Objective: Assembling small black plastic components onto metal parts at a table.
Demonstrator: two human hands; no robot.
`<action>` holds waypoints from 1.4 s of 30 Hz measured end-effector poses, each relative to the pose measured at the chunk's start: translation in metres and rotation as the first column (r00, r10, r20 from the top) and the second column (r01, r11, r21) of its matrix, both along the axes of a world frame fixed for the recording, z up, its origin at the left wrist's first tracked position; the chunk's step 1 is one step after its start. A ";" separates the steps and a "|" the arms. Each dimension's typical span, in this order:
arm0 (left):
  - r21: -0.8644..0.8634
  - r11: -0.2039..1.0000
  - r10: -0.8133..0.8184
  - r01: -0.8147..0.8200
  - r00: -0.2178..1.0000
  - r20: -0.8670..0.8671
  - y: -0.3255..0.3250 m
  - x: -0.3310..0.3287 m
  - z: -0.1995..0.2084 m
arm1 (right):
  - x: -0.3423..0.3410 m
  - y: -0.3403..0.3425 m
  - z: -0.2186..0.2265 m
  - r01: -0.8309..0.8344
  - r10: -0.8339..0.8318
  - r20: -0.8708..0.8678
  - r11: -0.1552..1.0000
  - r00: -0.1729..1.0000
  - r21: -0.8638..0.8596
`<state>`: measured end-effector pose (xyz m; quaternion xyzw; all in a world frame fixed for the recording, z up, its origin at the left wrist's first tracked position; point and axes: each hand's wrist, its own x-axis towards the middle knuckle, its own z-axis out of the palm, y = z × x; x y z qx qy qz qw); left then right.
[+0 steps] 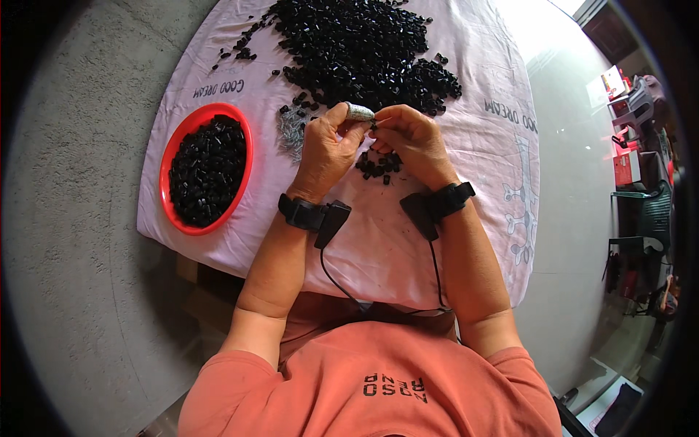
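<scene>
Both hands meet over the table, fingertips almost touching, with a small black piece (pixel 373 124) between them. My left hand (pixel 325 154) is closed in a pinch at this piece, and a light grey wrap (pixel 360 112) covers its index finger. From the other side my right hand (pixel 419 146) pinches at the same spot, its fingers curled. A small cluster of black pieces (pixel 375 169) lies just below the fingertips. Beside my left hand is a heap of thin silvery wire-like bits (pixel 290 134), partly hidden by the hand. A big pile of small black pieces (pixel 349 51) spreads beyond both hands.
A red oval basin (pixel 166 182) filled with black pieces (pixel 207 164) stands at the table's left. Loose pieces (pixel 244 53) are scattered at the far left. The table wears a pink printed cloth (pixel 488 189). Chairs (pixel 655 211) and boxes (pixel 625 167) stand at the far right.
</scene>
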<state>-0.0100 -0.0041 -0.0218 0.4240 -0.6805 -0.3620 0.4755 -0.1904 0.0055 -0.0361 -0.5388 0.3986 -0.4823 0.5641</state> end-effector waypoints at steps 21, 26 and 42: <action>-0.187 0.979 -0.038 0.075 0.980 0.196 0.002 0.000 0.008 | 0.002 0.003 0.004 0.066 -0.066 0.008 0.997 0.998 -0.041; -0.136 0.990 -0.013 0.041 0.979 0.205 0.001 0.001 0.005 | 0.001 0.003 0.003 0.049 -0.049 0.003 0.998 0.999 -0.041; -0.229 0.973 0.003 0.041 0.982 0.187 0.003 0.001 0.007 | 0.003 0.001 -0.003 -0.012 0.014 0.063 0.999 0.998 -0.030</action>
